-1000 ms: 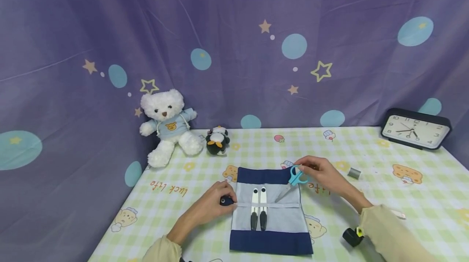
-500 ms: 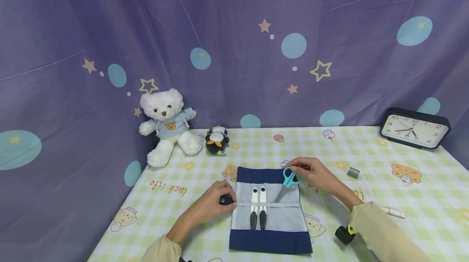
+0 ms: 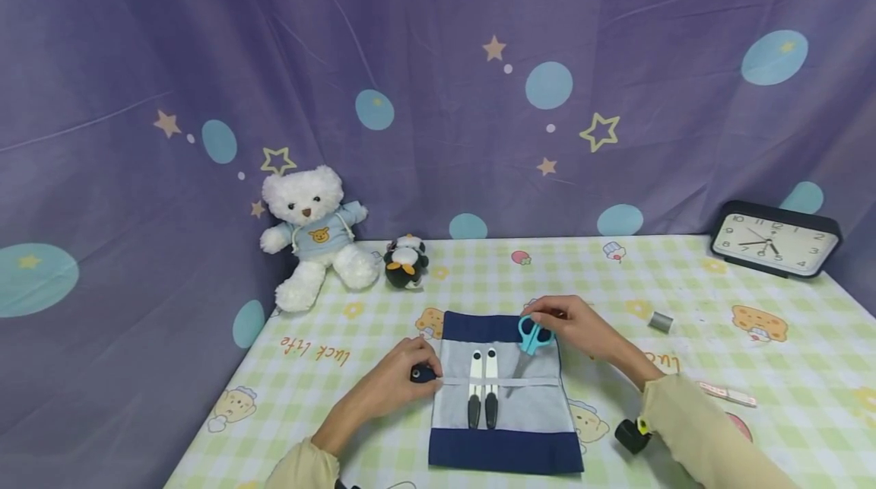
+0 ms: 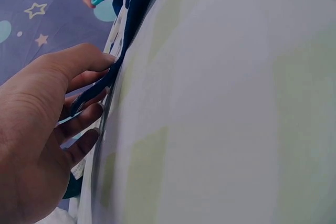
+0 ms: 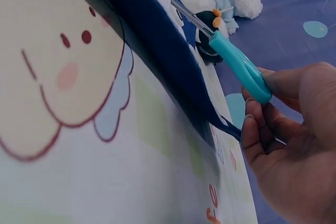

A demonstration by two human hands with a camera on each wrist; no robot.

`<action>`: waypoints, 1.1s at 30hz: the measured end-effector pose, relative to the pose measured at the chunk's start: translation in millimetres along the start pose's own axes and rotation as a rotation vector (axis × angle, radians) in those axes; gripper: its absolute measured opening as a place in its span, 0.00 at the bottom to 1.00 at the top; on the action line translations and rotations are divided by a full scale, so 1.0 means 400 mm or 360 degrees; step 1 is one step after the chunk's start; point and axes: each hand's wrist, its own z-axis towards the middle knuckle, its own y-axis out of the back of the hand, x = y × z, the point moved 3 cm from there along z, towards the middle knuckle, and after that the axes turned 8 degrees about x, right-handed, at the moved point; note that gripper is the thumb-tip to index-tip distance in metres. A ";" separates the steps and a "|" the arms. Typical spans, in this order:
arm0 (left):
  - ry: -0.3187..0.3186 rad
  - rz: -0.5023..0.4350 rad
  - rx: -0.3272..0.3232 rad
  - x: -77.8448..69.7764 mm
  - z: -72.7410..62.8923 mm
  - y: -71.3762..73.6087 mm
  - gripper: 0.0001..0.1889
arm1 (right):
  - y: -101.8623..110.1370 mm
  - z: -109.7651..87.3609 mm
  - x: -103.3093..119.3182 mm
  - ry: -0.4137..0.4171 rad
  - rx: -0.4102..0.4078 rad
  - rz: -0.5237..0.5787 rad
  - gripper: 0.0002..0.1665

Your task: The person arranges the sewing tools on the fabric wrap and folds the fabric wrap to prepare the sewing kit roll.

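My right hand [image 3: 571, 322] pinches the turquoise handles of a pair of scissors [image 3: 534, 337]. Their blades point down over a grey and navy cloth roll [image 3: 506, 452] and pass beneath its pale elastic band [image 3: 537, 382]. In the right wrist view the handles [image 5: 239, 66] tilt up off the cloth, and the blade ends are hidden at the band. My left hand [image 3: 400, 373] pinches a navy strap [image 4: 94, 88] at the roll's left edge. Two slim silver tools [image 3: 483, 375] with black ends lie side by side beneath the same band.
Right of the roll are a grey thread spool [image 3: 661, 322], a small black object [image 3: 632, 436] by the sleeve and a slim pinkish-white item [image 3: 728, 394]. A white teddy bear [image 3: 318, 234], a penguin toy [image 3: 406, 263] and a clock [image 3: 776, 240] stand at the back.
My right hand has moved left and slightly nearer with the scissors, now more upright. Their blade tips, earlier above the band, now reach below it. My left hand has stayed put.
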 end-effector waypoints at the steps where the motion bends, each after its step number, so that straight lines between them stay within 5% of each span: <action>1: 0.0000 0.0003 0.0001 0.000 0.000 0.000 0.03 | -0.001 0.002 0.001 0.0005 0.0014 0.0000 0.13; 33: -0.0006 -0.0004 -0.0001 0.004 0.002 0.000 0.02 | -0.033 0.042 0.040 -0.0017 0.0149 -0.0197 0.13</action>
